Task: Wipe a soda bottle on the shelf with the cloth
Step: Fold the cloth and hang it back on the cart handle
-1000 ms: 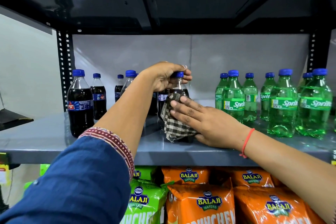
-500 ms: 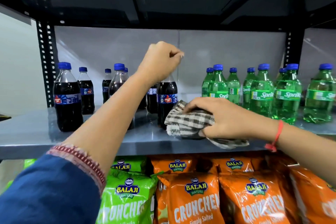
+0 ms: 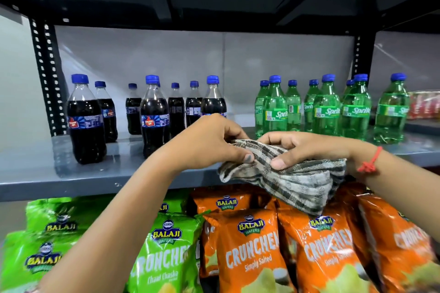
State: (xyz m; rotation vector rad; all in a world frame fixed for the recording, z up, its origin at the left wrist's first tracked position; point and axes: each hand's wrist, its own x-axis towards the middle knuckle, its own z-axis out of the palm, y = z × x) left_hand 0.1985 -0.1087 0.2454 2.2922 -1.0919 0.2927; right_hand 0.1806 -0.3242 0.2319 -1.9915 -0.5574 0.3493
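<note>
At the shelf's (image 3: 71, 173) front edge, both the left hand (image 3: 209, 143) and right hand (image 3: 302, 147) pinch the checked cloth (image 3: 292, 181), fingers clamped on it, while the upright cola bottle (image 3: 213, 100) stands just behind, nearer the left.

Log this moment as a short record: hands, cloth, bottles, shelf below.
left hand: pinching the cloth's left end
right hand: gripping the cloth's middle
cloth: checked, bunched, held in front of the shelf edge, touching no bottle
cola bottles: upright, left half of shelf
green soda bottles: upright, right half
chip bags: lower shelf, green and orange
</note>
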